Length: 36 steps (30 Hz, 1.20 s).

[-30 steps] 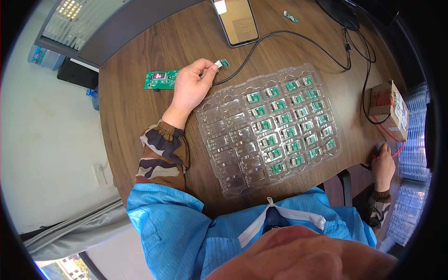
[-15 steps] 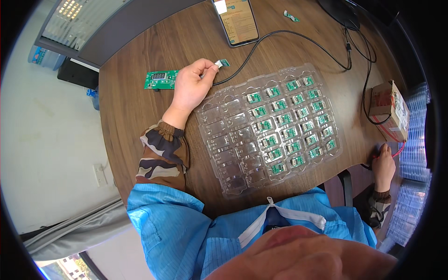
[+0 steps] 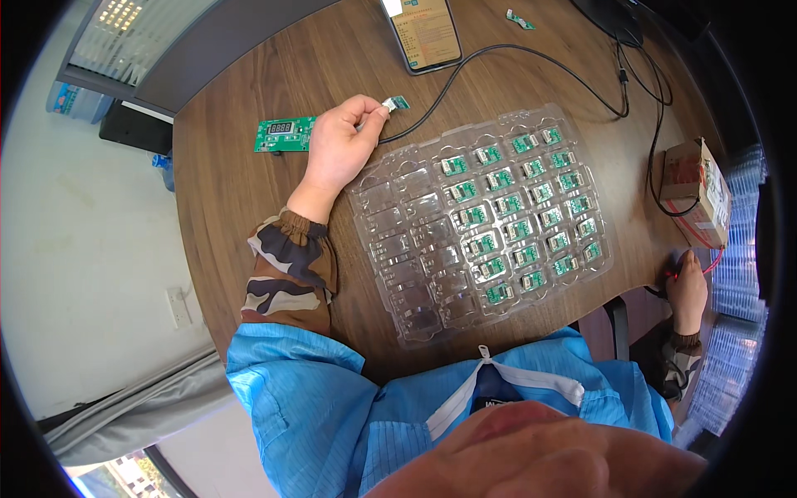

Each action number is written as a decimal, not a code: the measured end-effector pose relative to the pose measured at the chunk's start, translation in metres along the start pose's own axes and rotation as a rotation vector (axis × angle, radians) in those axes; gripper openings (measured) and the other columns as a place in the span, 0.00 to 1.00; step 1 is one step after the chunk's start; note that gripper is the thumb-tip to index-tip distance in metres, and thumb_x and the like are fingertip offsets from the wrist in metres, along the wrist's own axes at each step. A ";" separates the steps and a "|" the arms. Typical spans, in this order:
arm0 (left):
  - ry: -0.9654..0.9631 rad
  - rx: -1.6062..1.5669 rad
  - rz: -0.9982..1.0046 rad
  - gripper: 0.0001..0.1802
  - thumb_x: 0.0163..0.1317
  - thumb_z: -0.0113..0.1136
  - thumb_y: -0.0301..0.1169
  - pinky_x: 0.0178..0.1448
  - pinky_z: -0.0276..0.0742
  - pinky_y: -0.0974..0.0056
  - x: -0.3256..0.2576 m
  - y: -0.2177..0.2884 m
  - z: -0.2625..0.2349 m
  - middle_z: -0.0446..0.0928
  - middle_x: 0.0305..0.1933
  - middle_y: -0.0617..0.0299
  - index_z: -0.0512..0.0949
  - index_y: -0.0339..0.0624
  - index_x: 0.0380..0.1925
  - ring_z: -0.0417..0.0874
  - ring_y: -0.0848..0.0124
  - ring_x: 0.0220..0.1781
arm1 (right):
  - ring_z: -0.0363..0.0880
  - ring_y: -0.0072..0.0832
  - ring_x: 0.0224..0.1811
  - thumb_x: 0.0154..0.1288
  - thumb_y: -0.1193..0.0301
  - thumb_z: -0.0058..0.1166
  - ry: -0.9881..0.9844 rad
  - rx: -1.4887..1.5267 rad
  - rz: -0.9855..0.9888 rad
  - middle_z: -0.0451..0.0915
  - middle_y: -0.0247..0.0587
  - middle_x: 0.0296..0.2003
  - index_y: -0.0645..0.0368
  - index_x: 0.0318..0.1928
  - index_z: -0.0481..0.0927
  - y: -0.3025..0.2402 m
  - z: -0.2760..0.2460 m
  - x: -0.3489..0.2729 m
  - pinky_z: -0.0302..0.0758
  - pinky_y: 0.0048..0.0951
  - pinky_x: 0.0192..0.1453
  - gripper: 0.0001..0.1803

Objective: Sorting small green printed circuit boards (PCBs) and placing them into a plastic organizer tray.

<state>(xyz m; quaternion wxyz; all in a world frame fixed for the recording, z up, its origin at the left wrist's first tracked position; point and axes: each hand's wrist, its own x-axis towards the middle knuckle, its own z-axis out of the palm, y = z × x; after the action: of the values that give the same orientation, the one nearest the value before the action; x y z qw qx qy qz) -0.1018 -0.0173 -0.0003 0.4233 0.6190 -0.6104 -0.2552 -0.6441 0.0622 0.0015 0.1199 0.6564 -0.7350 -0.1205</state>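
My left hand [image 3: 342, 143] pinches a small green circuit board [image 3: 400, 103] with a white connector between thumb and fingertips, above the desk. Beside that hand lies a larger green circuit board [image 3: 281, 134] with a four-digit display, its right end hidden by the hand. To the right, a clear plastic tray [image 3: 384, 217] carries rows of small green circuit boards [image 3: 508, 203]; its left columns hold no boards. At the desk's right edge my right hand [image 3: 688, 295] is closed beside a red wire [image 3: 715, 262]. What its fingers hold is hidden, with a small red glow next to them.
A phone [image 3: 425, 33] with a lit screen stands at the back. Behind the tray, a black cable [image 3: 531, 56] crosses the desk. Another small green board [image 3: 520, 20] lies far right, near a black stand [image 3: 610, 18]. A cardboard box [image 3: 696, 191] sits at the right edge.
The whole view has shifted slightly. Both hands keep nearly the same places and grips, with the small board still in my left fingers.
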 end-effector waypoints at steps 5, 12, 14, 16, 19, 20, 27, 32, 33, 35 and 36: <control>0.002 0.013 0.001 0.07 0.57 0.55 0.30 0.22 0.57 0.74 0.001 0.000 0.000 0.67 0.14 0.73 0.77 0.39 0.24 0.61 0.80 0.16 | 0.76 0.48 0.28 0.49 0.82 0.47 -0.015 0.014 0.016 0.73 0.49 0.34 0.62 0.38 0.67 -0.003 -0.007 0.000 0.72 0.39 0.30 0.13; 0.006 0.024 0.008 0.08 0.57 0.55 0.31 0.22 0.57 0.73 0.001 -0.004 0.000 0.67 0.14 0.72 0.77 0.39 0.24 0.61 0.79 0.16 | 0.77 0.48 0.30 0.49 0.82 0.48 -0.056 0.005 0.072 0.75 0.50 0.34 0.63 0.38 0.69 -0.019 -0.023 -0.003 0.74 0.38 0.32 0.12; 0.002 0.023 0.010 0.08 0.57 0.55 0.32 0.22 0.57 0.73 0.002 -0.004 0.000 0.67 0.14 0.72 0.77 0.39 0.24 0.61 0.79 0.16 | 0.77 0.47 0.30 0.50 0.82 0.48 -0.058 -0.005 0.077 0.75 0.50 0.34 0.63 0.38 0.69 -0.018 -0.022 -0.003 0.74 0.38 0.32 0.12; -0.001 0.014 0.017 0.08 0.57 0.55 0.32 0.22 0.58 0.73 0.002 -0.004 0.000 0.68 0.14 0.72 0.77 0.39 0.24 0.61 0.78 0.16 | 0.77 0.48 0.29 0.50 0.82 0.48 -0.032 0.003 0.065 0.74 0.49 0.33 0.62 0.37 0.68 -0.013 -0.016 -0.002 0.74 0.38 0.31 0.12; -0.002 0.005 0.024 0.08 0.57 0.55 0.32 0.22 0.58 0.72 0.002 -0.005 -0.001 0.68 0.14 0.72 0.77 0.40 0.25 0.62 0.78 0.16 | 0.76 0.48 0.27 0.50 0.82 0.47 -0.004 0.011 0.052 0.74 0.48 0.33 0.61 0.37 0.68 -0.011 -0.014 -0.002 0.73 0.39 0.30 0.12; 0.000 0.016 0.025 0.09 0.57 0.55 0.33 0.22 0.58 0.72 0.002 -0.005 -0.001 0.68 0.14 0.71 0.77 0.40 0.25 0.62 0.78 0.16 | 0.77 0.47 0.28 0.50 0.82 0.47 -0.017 0.005 0.056 0.74 0.48 0.33 0.61 0.38 0.68 -0.012 -0.015 -0.001 0.73 0.39 0.31 0.12; 0.006 0.053 0.030 0.09 0.56 0.55 0.34 0.22 0.59 0.72 0.001 -0.006 0.000 0.70 0.15 0.70 0.77 0.39 0.25 0.63 0.77 0.16 | 0.77 0.47 0.29 0.52 0.81 0.48 -0.048 -0.022 0.075 0.75 0.50 0.34 0.63 0.39 0.69 -0.017 -0.019 0.000 0.75 0.38 0.32 0.11; 0.003 0.069 0.026 0.10 0.56 0.54 0.34 0.23 0.60 0.72 0.002 -0.004 -0.001 0.71 0.15 0.70 0.78 0.39 0.25 0.64 0.76 0.16 | 0.77 0.49 0.28 0.52 0.81 0.47 -0.034 -0.018 0.060 0.74 0.49 0.34 0.62 0.38 0.68 -0.011 -0.011 0.002 0.73 0.40 0.30 0.11; 0.002 0.074 0.024 0.10 0.57 0.54 0.34 0.23 0.60 0.71 0.001 -0.004 -0.001 0.71 0.15 0.69 0.78 0.39 0.25 0.64 0.76 0.16 | 0.77 0.50 0.28 0.52 0.81 0.46 -0.031 -0.015 0.054 0.74 0.49 0.34 0.61 0.38 0.68 -0.009 -0.010 0.002 0.73 0.40 0.29 0.11; 0.003 0.077 0.026 0.10 0.57 0.54 0.34 0.23 0.60 0.71 0.001 -0.004 -0.001 0.71 0.15 0.69 0.78 0.39 0.25 0.64 0.76 0.16 | 0.76 0.50 0.27 0.52 0.81 0.46 -0.027 -0.019 0.056 0.74 0.49 0.34 0.61 0.38 0.68 -0.009 -0.009 0.002 0.73 0.41 0.29 0.11; 0.003 0.080 0.027 0.10 0.57 0.54 0.34 0.23 0.60 0.71 0.001 -0.004 -0.001 0.71 0.15 0.69 0.78 0.39 0.25 0.64 0.76 0.16 | 0.76 0.50 0.27 0.52 0.81 0.46 -0.023 -0.024 0.057 0.74 0.49 0.34 0.61 0.38 0.67 -0.009 -0.008 0.002 0.73 0.41 0.29 0.11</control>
<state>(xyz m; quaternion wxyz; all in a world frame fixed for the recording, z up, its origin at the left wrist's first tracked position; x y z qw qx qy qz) -0.0990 -0.0189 -0.0031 0.4025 0.6276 -0.6276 -0.2240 -0.6336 0.0590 0.0063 0.1224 0.6323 -0.7533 -0.1334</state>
